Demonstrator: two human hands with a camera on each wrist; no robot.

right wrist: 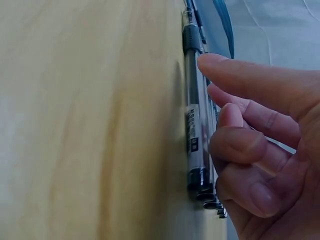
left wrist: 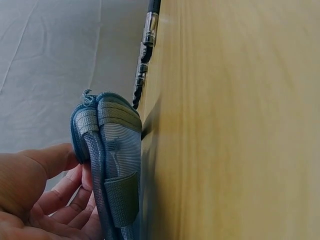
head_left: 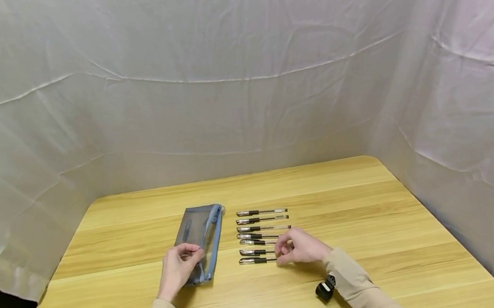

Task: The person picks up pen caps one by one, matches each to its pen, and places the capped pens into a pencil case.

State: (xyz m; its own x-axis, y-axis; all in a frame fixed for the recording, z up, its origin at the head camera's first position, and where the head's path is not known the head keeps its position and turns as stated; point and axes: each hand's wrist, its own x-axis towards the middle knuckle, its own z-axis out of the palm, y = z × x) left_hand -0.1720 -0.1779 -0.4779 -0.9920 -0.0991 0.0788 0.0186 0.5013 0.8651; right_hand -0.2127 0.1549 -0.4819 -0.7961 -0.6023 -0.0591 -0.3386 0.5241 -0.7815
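A blue mesh zip pouch (head_left: pixel 189 223) lies left of centre, its zipped side (head_left: pixel 215 239) facing right with the opening parted. My left hand (head_left: pixel 176 267) pinches the pouch's upper edge between thumb and fingertips. To the right, several clear-barrelled pens with black grips lie in a row, caps toward the pouch. My right hand (head_left: pixel 303 245) is at the near end of the row, fingers loosely bent and covering the tail ends of the closest pens. In the right wrist view its thumb tip overlaps the barrel of the nearest pen (right wrist: pixel 193 95), and nothing is gripped between the fingers.
Everything lies on a light wooden table (head_left: pixel 386 250). Pale cloth curtains (head_left: pixel 241 112) rise along its back and both sides. A small black camera sits on each wrist, the right one (head_left: pixel 325 290) close over the tabletop.
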